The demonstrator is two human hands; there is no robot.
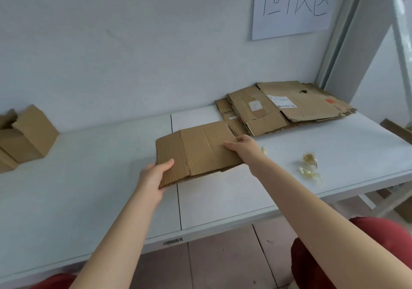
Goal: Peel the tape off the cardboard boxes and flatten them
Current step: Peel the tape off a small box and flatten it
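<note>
Over the middle of the white table [89, 177], we find a flattened cardboard box [196, 152] held between both hands. Its long axis runs left to right, slightly skewed, with the right end lying farther away and pointing toward the stack of flattened cardboard [289, 106] at the back right.

The left hand [153, 175] pinches the near left corner with the thumb on top; its fingers beneath are hidden. The right hand [242, 146] grips the right edge with the thumb laid on the upper face, its other fingers concealed. The near edge stands clear of the table; we cannot tell whether the far edge touches it.

The sheet is plain brown with visible corrugation ribs, fold creases across its width and flap slits along the near edge.

Crumpled tape scraps [310, 166] lie on the table right of the right forearm. Unflattened boxes [24, 132] at far left are cut off by the frame. Labels on the stack are too blurred to read.
</note>
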